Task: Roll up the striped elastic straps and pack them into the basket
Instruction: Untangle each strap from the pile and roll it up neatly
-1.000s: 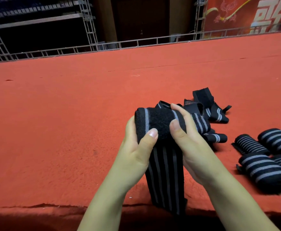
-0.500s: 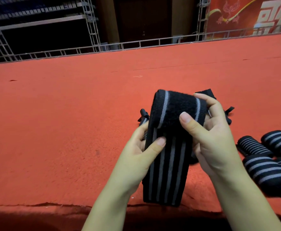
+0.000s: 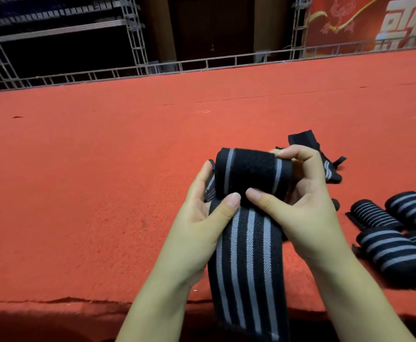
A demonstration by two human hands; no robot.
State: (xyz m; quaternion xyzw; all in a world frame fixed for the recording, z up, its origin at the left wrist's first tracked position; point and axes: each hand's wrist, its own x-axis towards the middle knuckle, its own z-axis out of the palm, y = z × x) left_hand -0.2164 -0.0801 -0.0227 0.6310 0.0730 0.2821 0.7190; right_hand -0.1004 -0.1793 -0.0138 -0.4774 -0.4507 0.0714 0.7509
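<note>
We see four rolled straps [image 3: 397, 253] lying on the right. Both hands, left hand [image 3: 202, 218] and right hand [image 3: 298, 206], pinch the strap [image 3: 249, 188], just starting its roll near us. No basket shows.

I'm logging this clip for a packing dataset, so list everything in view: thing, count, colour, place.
Striped elastic strap being rolled: one, black with grey stripes, held at centre, its top end rolled over with a black fuzzy patch, its tail hanging past the near edge.
Rolled striped straps: at least four, black and grey, on the carpet at right, partly cut off by the frame.
Loose unrolled straps: count unclear, black and grey, behind the right hand.
Red carpet surface: one, red, underneath everything.
Metal truss railing: grey, along the far edge.
Red banner: one, top right.
Basket: none visible.
Left hand: grips the roll's left side.
Right hand: grips the roll's right side.
</note>
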